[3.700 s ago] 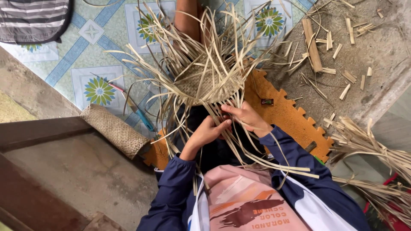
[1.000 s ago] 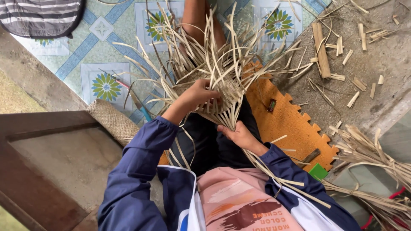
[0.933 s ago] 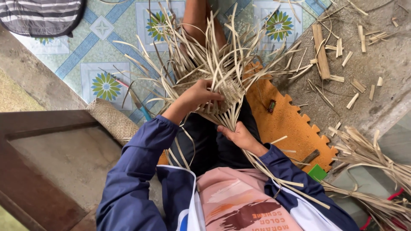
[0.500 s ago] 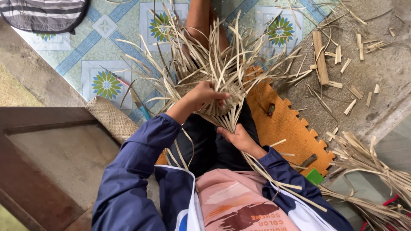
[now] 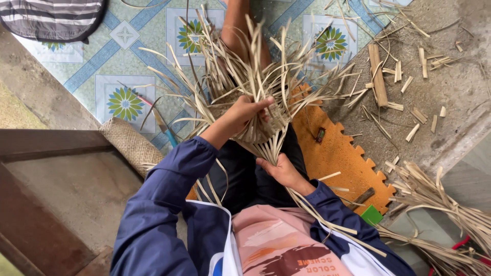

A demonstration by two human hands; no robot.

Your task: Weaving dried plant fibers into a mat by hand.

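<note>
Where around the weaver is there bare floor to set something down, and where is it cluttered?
Free: the tiled floor between the striped cloth and the woven work, and the slab beside the left sleeve. The orange foam mat is mostly bare. Crowded: cut sticks on the concrete, and the strip bundle at lower right.

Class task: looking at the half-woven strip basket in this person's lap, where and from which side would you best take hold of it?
Probably the dense woven base, gripped from both sides as the left hand and right hand do: it is compact, while the loose strips splay out and would bend.
</note>
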